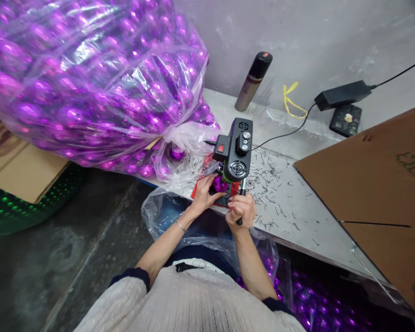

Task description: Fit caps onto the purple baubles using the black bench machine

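Beneath the head of a small black bench machine (pixel 240 147) sits a shiny purple ball (pixel 220 184), like a Christmas bauble. My left hand (pixel 206 193) is closed around the near left side of that ball, thumb and fingers on it. My right hand (pixel 242 211) grips the machine's lever handle (pixel 242 190), whose black end sticks out below the fist. A red switch shows on the machine's left side. Under it lies a red and black base (pixel 234 188), partly hidden by my hands. Many thin dark wire bits (pixel 273 184) are scattered over the table beside it.
A huge clear bag of purple balls (pixel 124 92) fills the left. Behind stand a spray can (pixel 253 82), a yellow tie (pixel 290 101) and a black power adapter (pixel 344 95) with its cable. A cardboard box (pixel 376 184) stands at right. More purple balls (pixel 318 299) lie below the table.
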Motion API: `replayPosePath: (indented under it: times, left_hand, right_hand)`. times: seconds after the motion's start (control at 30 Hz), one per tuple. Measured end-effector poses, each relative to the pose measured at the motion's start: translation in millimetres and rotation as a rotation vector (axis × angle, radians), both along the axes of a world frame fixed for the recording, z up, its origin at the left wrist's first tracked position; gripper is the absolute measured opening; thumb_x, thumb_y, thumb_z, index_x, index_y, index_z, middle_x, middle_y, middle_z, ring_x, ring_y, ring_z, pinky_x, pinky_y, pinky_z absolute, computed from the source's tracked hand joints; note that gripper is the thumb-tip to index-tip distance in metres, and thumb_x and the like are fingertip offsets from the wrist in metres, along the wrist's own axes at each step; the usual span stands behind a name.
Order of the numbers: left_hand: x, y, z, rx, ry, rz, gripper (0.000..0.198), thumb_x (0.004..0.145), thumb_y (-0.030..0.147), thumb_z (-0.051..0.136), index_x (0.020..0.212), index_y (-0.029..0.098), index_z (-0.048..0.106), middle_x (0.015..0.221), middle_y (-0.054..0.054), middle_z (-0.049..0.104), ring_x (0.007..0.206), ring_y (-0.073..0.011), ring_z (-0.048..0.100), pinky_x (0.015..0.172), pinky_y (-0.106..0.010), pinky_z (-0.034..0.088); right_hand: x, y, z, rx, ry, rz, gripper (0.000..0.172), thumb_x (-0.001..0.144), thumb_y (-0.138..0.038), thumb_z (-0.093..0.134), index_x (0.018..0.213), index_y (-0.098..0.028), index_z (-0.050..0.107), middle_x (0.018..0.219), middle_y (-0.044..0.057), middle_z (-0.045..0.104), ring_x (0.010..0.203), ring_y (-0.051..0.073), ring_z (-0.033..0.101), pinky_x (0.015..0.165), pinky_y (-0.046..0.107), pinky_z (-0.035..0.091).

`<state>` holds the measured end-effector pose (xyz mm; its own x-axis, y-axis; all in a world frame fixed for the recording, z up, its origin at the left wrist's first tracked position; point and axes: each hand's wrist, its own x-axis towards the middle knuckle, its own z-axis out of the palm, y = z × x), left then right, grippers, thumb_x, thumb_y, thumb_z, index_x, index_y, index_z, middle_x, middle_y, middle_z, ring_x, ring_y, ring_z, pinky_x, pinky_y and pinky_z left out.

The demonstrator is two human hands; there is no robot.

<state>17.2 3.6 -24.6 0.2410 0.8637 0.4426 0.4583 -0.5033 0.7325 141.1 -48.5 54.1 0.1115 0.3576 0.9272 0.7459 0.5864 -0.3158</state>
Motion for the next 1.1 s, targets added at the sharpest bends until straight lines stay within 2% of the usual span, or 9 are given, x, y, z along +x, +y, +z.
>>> replayPosePath:
  times: [0.27, 0.53, 0.63, 0.73, 0.83, 0.93, 0.97, 1.03, 1.1]
  left_hand:
    - [0.1, 1.9, 0.8, 0.007, -0.016, -0.006, 0.062, 0.090, 0.053, 0.072, 0.139, 0.018, 0.056, 0.130, -0.017, 0.069, 0.123, -0.0307, 0.067, 0.104, -0.048, 0.053]
    - [-0.2, 5.7, -0.8, 0.000, -0.014, -0.003, 0.059, 0.089, 0.049, 0.074, 0.137, 0.017, 0.058, 0.131, -0.018, 0.069, 0.124, -0.0312, 0.066, 0.106, -0.049, 0.052]
    - [1.0, 9.3, -0.5, 0.000, -0.013, -0.001, 0.059, 0.089, 0.048, 0.074, 0.136, 0.017, 0.058, 0.130, -0.017, 0.069, 0.123, -0.0308, 0.067, 0.106, -0.049, 0.052]
    - [2.4, 9.7, -0.4, 0.017, -0.003, -0.001, 0.061, 0.089, 0.050, 0.074, 0.137, 0.017, 0.057, 0.130, -0.018, 0.069, 0.123, -0.0311, 0.066, 0.106, -0.049, 0.052]
    - [-2.1, -5.3, -2.6, 0.067, 0.043, 0.008, 0.062, 0.092, 0.048, 0.070, 0.143, 0.018, 0.052, 0.135, -0.018, 0.066, 0.128, -0.0317, 0.063, 0.109, -0.051, 0.050]
    - [-17.2, -39.6, -7.6, 0.166, 0.155, -0.057, 0.055, 0.097, 0.039, 0.064, 0.147, 0.022, 0.051, 0.140, -0.018, 0.063, 0.134, -0.0308, 0.059, 0.114, -0.053, 0.046]
    - [-23.9, -52.6, -9.3, 0.201, 0.199, -0.105, 0.054, 0.096, 0.039, 0.065, 0.146, 0.023, 0.053, 0.142, -0.018, 0.061, 0.135, -0.0309, 0.059, 0.114, -0.053, 0.045]
    - [-36.7, -73.3, -11.0, 0.264, 0.271, -0.202, 0.063, 0.091, 0.052, 0.069, 0.146, 0.025, 0.054, 0.146, -0.019, 0.058, 0.136, -0.0329, 0.057, 0.113, -0.055, 0.045]
    - [-47.0, -77.7, -7.8, 0.319, 0.293, -0.234, 0.076, 0.085, 0.066, 0.069, 0.147, 0.024, 0.054, 0.149, -0.021, 0.055, 0.137, -0.0345, 0.055, 0.112, -0.056, 0.046]
  right_hand:
    - [0.0, 4.8, -10.1, 0.038, 0.015, 0.021, 0.025, 0.105, -0.026, 0.038, 0.088, -0.023, 0.055, 0.068, -0.002, 0.062, 0.062, 0.013, 0.064, 0.067, 0.032, 0.047]
    - [2.2, 10.8, -16.5, 0.077, -0.089, -0.013, 0.025, 0.105, -0.024, 0.036, 0.086, -0.023, 0.052, 0.071, -0.002, 0.062, 0.063, 0.012, 0.061, 0.067, 0.030, 0.046]
    - [2.3, 12.2, -9.4, 0.110, -0.145, 0.006, 0.026, 0.105, -0.024, 0.037, 0.083, -0.023, 0.051, 0.070, -0.002, 0.061, 0.061, 0.012, 0.059, 0.066, 0.029, 0.046]
    - [2.8, 9.9, 15.0, 0.088, -0.088, -0.007, 0.029, 0.105, -0.022, 0.036, 0.080, -0.023, 0.050, 0.065, -0.002, 0.058, 0.058, 0.012, 0.056, 0.061, 0.028, 0.044]
    - [3.9, 4.9, 49.7, -0.045, -0.041, -0.001, 0.026, 0.101, -0.017, 0.044, 0.078, -0.023, 0.053, 0.066, -0.002, 0.060, 0.061, 0.012, 0.058, 0.060, 0.027, 0.044]
    - [4.9, 0.0, 71.0, -0.130, -0.033, 0.030, 0.025, 0.099, -0.013, 0.046, 0.077, -0.022, 0.054, 0.065, -0.002, 0.060, 0.061, 0.012, 0.057, 0.061, 0.027, 0.043]
    - [5.1, -1.3, 72.1, -0.134, -0.043, 0.036, 0.025, 0.099, -0.012, 0.046, 0.077, -0.022, 0.054, 0.065, -0.002, 0.060, 0.060, 0.011, 0.057, 0.061, 0.027, 0.043]
    - [5.2, -3.2, 66.2, -0.122, -0.068, 0.039, 0.025, 0.098, -0.011, 0.046, 0.077, -0.022, 0.054, 0.065, -0.002, 0.060, 0.061, 0.012, 0.058, 0.061, 0.027, 0.044]
    - [4.7, -4.2, 54.7, -0.107, -0.076, 0.037, 0.023, 0.097, -0.010, 0.047, 0.078, -0.022, 0.055, 0.066, -0.001, 0.061, 0.063, 0.013, 0.059, 0.062, 0.027, 0.045]
